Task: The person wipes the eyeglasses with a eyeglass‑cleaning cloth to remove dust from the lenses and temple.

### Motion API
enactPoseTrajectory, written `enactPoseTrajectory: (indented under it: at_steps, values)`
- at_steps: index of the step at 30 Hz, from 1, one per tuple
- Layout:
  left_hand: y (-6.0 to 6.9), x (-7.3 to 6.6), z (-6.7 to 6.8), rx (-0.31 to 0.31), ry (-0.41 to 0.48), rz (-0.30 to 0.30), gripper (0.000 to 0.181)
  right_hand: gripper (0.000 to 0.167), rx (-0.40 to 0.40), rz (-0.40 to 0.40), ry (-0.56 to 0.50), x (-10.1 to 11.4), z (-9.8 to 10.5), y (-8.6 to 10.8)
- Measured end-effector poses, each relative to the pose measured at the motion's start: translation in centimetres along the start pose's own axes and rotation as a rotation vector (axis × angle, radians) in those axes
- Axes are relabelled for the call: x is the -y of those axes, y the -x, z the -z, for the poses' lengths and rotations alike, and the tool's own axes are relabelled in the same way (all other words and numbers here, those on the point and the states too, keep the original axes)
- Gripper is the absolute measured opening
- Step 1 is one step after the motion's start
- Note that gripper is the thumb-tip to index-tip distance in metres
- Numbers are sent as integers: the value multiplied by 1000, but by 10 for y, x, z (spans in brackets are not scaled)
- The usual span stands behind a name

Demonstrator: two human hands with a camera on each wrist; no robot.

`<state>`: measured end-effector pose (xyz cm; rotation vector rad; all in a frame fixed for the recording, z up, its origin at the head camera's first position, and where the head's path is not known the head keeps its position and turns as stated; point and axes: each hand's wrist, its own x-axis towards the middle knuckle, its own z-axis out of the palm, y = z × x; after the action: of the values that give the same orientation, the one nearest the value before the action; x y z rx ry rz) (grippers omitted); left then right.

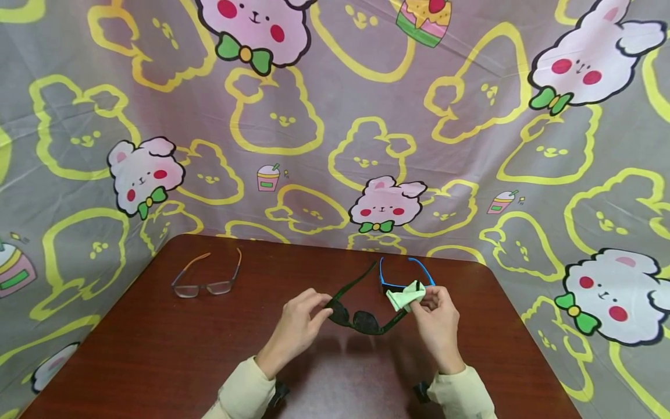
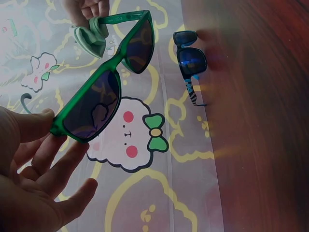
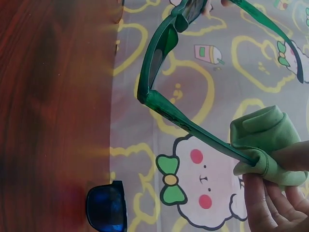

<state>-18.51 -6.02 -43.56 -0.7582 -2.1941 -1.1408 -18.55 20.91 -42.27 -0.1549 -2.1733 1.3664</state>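
Green sunglasses [image 2: 116,60] with dark lenses are held in the air above the table, their arms unfolded. My left hand [image 1: 298,326] pinches the frame at one front corner between thumb and fingers. At the other side, my right hand [image 1: 438,319] grips a light green cloth [image 3: 263,140] wrapped round the arm of the sunglasses; in the right wrist view the tip of that arm is hidden inside the cloth. Just behind the cloth in the head view, blue-armed sunglasses [image 1: 386,287] rest on the table, partly covered from sight.
On the left of the brown table [image 1: 131,337] lies a pair of clear glasses [image 1: 201,289] with orange-tipped arms, unfolded. A curtain [image 1: 293,128] printed with rabbits stands along the table's back and sides.
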Motion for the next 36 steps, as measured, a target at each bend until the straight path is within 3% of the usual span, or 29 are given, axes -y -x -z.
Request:
enactPoseTrajectory:
  at_steps: [19, 30, 36]
  values:
    - [-2, -2, 4, 67, -20, 17, 23, 25, -5, -8, -8, 3, 4, -4]
    - [-5, -5, 9, 48, -126, -52, 23, 24, -53, 12, -40, 9, 6, -9]
    - [-8, -8, 18, 25, -142, -33, 21, 26, -79, 88, -46, 11, 13, -10]
